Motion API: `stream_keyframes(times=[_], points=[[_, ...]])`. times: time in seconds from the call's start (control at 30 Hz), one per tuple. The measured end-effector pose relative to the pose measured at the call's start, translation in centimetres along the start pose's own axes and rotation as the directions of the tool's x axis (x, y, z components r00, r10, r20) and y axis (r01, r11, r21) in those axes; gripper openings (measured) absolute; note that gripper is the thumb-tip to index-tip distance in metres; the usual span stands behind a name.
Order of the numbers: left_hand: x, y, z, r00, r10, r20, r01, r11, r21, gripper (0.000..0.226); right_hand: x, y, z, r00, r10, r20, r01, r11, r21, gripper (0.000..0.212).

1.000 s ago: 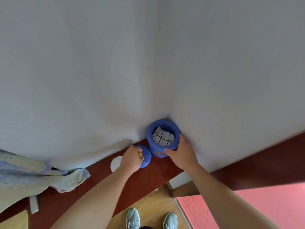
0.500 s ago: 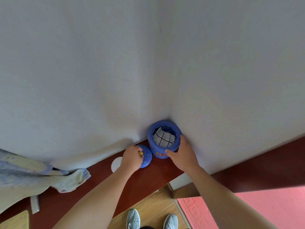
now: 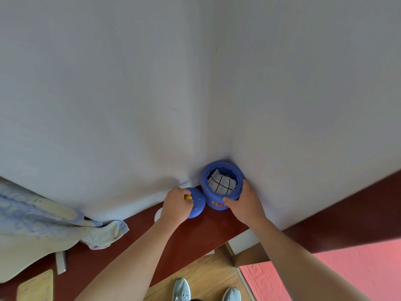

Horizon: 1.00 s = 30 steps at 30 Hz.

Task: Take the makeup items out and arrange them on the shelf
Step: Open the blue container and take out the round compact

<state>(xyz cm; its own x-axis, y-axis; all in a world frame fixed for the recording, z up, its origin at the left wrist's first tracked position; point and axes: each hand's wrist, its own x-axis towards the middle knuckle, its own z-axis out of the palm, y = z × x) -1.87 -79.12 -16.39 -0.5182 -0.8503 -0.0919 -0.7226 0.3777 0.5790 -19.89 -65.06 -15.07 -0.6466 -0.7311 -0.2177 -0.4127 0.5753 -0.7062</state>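
On glossy shelf (image 3: 195, 235), left hand (image 3: 176, 206) pinching domed lid (image 3: 198, 205), right hand (image 3: 245, 203) gripping round blue jar (image 3: 214, 197)

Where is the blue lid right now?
In the head view, the blue lid sits on the reddish shelf, just left of the open blue jar. The left hand grips its yellow knob.

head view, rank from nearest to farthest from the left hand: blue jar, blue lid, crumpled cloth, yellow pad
1. blue lid, gripped by the left hand
2. blue jar, just right, in the corner
3. crumpled cloth, to the left
4. yellow pad, far lower left
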Motion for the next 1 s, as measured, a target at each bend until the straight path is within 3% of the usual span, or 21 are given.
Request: stream_keyframes(times=[0.43,0.83,1.0], points=[[-0.8,3.3,-4.3,0.984,0.130,-0.123,-0.133,0.991,-0.018,0.015,-0.4,-0.6,-0.2,1.000,0.012,0.000,-0.012,1.000,0.014,0.083],[3.4,9.8,-2.5,0.969,0.246,0.026,-0.246,0.969,-0.021,0.011,-0.6,-0.3,-0.6,0.999,-0.033,0.010,0.032,0.997,0.077,0.086],[4.7,10.8,-0.7,0.949,0.311,0.052,-0.311,0.950,-0.008,0.030,-0.6,-0.6,-0.7,0.999,-0.049,-0.009,0.050,0.996,0.076,0.081]])
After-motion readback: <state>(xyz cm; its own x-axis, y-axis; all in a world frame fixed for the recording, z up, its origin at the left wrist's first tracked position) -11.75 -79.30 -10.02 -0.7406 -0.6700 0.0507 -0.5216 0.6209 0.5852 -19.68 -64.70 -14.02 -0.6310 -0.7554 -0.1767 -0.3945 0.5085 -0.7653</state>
